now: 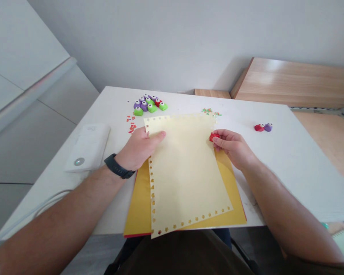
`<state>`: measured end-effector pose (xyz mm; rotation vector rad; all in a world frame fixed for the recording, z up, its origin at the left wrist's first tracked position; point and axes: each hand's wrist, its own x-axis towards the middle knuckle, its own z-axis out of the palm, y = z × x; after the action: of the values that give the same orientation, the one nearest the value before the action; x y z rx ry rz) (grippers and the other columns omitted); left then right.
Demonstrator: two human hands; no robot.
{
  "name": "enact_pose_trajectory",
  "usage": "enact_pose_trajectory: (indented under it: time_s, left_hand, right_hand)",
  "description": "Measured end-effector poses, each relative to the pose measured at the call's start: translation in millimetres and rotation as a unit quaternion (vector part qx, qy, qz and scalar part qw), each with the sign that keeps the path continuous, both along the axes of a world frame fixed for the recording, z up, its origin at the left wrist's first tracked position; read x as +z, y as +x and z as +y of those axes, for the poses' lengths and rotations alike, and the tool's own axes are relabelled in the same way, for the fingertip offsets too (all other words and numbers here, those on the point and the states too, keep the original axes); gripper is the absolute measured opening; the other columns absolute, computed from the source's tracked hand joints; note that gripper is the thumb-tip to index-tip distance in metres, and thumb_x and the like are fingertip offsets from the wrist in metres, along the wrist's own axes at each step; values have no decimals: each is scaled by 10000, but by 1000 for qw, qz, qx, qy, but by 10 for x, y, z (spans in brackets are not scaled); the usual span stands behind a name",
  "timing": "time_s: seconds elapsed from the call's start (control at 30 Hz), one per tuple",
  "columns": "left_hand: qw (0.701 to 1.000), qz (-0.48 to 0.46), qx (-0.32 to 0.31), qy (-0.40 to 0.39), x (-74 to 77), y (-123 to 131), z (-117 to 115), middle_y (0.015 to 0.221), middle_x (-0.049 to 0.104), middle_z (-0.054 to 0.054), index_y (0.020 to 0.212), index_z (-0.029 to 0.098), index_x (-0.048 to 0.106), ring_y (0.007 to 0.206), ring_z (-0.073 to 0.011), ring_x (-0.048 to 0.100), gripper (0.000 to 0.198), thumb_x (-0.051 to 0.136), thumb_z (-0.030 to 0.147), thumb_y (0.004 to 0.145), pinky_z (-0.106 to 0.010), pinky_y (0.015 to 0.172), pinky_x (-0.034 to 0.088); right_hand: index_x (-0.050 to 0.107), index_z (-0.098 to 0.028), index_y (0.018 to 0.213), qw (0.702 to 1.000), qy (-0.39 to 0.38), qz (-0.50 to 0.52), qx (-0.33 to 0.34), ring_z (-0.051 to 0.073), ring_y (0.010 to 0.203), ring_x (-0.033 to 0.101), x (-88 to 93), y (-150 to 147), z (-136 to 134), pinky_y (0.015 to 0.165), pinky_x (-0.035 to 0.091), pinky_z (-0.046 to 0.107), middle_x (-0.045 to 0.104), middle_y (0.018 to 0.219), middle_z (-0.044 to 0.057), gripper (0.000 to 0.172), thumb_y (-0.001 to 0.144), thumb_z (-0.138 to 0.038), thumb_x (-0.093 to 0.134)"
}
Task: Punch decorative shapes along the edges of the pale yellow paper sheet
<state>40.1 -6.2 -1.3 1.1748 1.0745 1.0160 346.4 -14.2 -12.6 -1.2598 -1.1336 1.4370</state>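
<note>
A pale cream sheet of paper [187,172] lies slightly turned over darker yellow paper [139,206], which shows a red edge beneath. Small cut-out shapes, many of them stars, run along its top, left and bottom edges. My left hand [139,147] grips the sheet's upper left edge, thumb on top and fingers hidden below. At the upper right edge, my right hand [232,145] pinches a small red craft paper punch [214,136] between thumb and fingers. Whether the paper sits inside the punch's slot I cannot tell.
Several purple, green and red punches [149,104] cluster at the table's back left. A red punch [259,127] and a purple one [268,127] stand at right. Red paper bits [132,127] and green-orange bits [208,110] lie scattered. A white box-shaped device [88,147] with cable is at left.
</note>
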Motion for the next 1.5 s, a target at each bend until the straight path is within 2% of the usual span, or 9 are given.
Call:
enact_pose_trajectory:
  time_s: [0.13, 0.37, 0.53, 0.8, 0.93, 1.1, 1.37, 1.5]
  left_hand:
    - [999, 26, 20, -20, 44, 15, -5, 1056, 832, -86, 1118, 175, 801, 1076, -364, 770, 353, 828, 346, 810, -457, 941, 630]
    - [999, 32, 27, -30, 74, 23, -10, 1005, 834, -74, 1099, 187, 796, 989, -355, 777, 316, 799, 278, 797, -460, 868, 633]
    - [997, 56, 42, -30, 98, 22, -13, 887, 827, -62, 1034, 197, 805, 961, -376, 771, 268, 792, 256, 774, -451, 800, 633]
    - [997, 45, 46, -32, 116, 33, -22, 989, 834, -70, 1070, 194, 796, 1006, -368, 769, 290, 797, 266, 789, -449, 817, 634]
    - [998, 23, 43, -33, 102, 25, -22, 1084, 828, -70, 1142, 198, 786, 1036, -324, 768, 334, 798, 282, 818, -440, 923, 623]
    - [999, 17, 42, -17, 42, 2, -8, 1144, 818, -79, 1184, 200, 787, 1084, -320, 758, 375, 808, 293, 822, -451, 1020, 591]
    - [998, 40, 46, -20, 48, -11, -1, 1056, 829, -90, 1125, 188, 799, 1046, -364, 767, 332, 797, 286, 808, -461, 884, 632]
    - [998, 40, 55, -16, 67, -3, -5, 1061, 830, -97, 1125, 173, 795, 1056, -361, 765, 336, 799, 274, 805, -468, 921, 622]
  right_hand:
    - [766, -203, 1001, 1000, -2, -2, 10, 158, 726, 544, 3, 9, 3, 656, 368, 324, 699, 893, 23, 304, 763, -343, 895]
    - [771, -210, 1010, 1000, -7, -20, 6, 164, 723, 553, 6, 16, 3, 638, 360, 325, 728, 921, 38, 332, 736, -347, 899]
    - [768, -210, 1028, 999, -7, -33, 5, 173, 759, 577, 5, 25, -2, 649, 363, 325, 737, 943, 41, 349, 737, -349, 899]
    - [768, -209, 1007, 999, -12, -39, 3, 177, 748, 569, 15, 39, 4, 632, 327, 328, 739, 941, 39, 308, 749, -336, 880]
    - [765, -209, 988, 999, -3, -47, -3, 177, 740, 556, 28, 38, 4, 630, 317, 331, 729, 927, 37, 283, 752, -326, 867]
    - [762, -203, 976, 999, 7, -38, -15, 157, 701, 511, 21, 51, 23, 625, 318, 330, 705, 909, 32, 270, 758, -330, 860]
    - [762, -196, 1048, 999, 7, -30, -39, 139, 677, 513, 3, 101, 52, 630, 344, 328, 735, 963, 45, 321, 777, -340, 853]
    - [741, -194, 1081, 998, -3, -23, -52, 162, 738, 562, 23, 75, 56, 633, 354, 327, 741, 985, 60, 357, 756, -311, 834]
